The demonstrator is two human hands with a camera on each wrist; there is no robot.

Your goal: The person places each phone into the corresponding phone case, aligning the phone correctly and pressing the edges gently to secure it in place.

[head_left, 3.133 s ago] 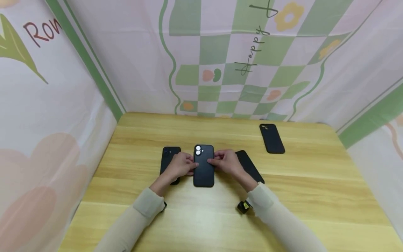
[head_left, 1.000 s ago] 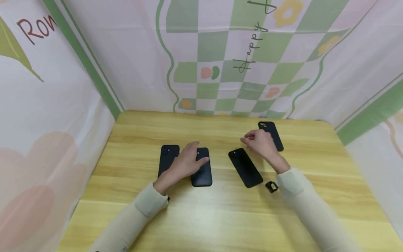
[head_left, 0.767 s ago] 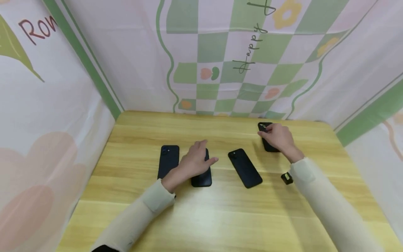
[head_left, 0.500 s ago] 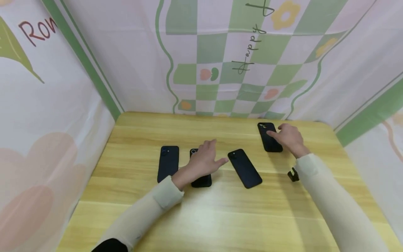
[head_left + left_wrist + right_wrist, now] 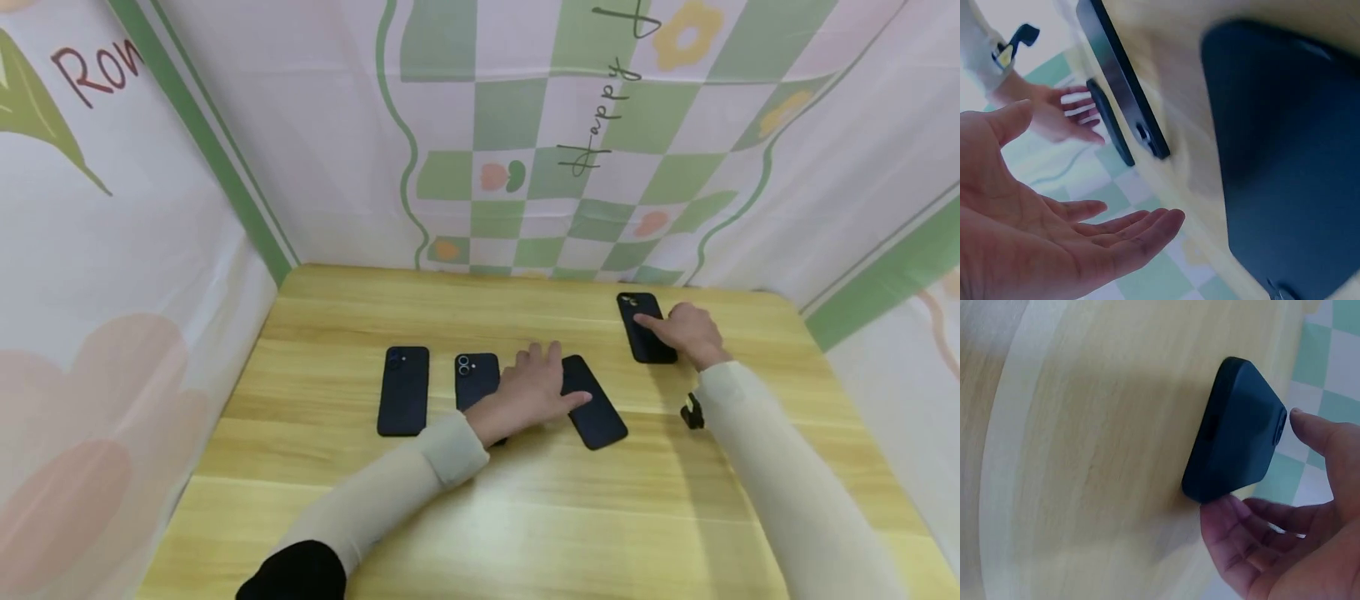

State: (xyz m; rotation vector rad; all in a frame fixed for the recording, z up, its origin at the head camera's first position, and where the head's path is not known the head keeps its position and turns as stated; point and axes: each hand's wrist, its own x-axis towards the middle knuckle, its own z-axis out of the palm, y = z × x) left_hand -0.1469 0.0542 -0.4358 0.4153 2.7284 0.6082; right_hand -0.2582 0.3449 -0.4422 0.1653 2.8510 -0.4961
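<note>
My left hand (image 5: 532,392) passes over the table with its fingers straight and spread, holding nothing. Its thumb overlaps a black phone (image 5: 596,421) that lies at a slant, while the wrist partly covers another black phone (image 5: 476,375) with two ringed lenses. At the back right lies a black phone case (image 5: 647,350); yellowish tones show in its camera cutouts. My right hand (image 5: 690,329) is at its right side. In the right wrist view, the fingertips meet the edge of the case (image 5: 1241,431), and the thumb stands apart from them near the camera corner.
A third black phone (image 5: 403,392) lies flat at the left of the wooden table (image 5: 337,517). Printed fabric (image 5: 510,125) with green checks hangs behind the table and at its sides. A small black device (image 5: 692,412) is strapped at the right wrist.
My hands have let go of the middle phone they held 3.1 s ago. The right hand has moved to the case at the back right; the left has swept right across the phones.
</note>
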